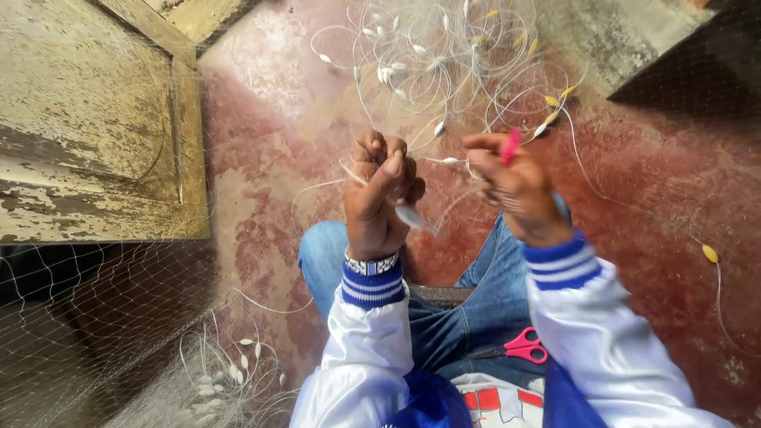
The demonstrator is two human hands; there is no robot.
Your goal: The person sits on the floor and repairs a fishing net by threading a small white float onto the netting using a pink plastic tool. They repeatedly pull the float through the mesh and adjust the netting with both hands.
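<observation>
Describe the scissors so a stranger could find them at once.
Start at the blue jeans of the seated person. The scissors lie on the lap, below the right hand. Their pink handles set them apart from the white and yellow floats.

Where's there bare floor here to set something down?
Bare red floor lies between the wooden door and the left hand, and at right past the right hand. Ahead, the tangled line with floats crowds it; netting fills the lower left.
</observation>
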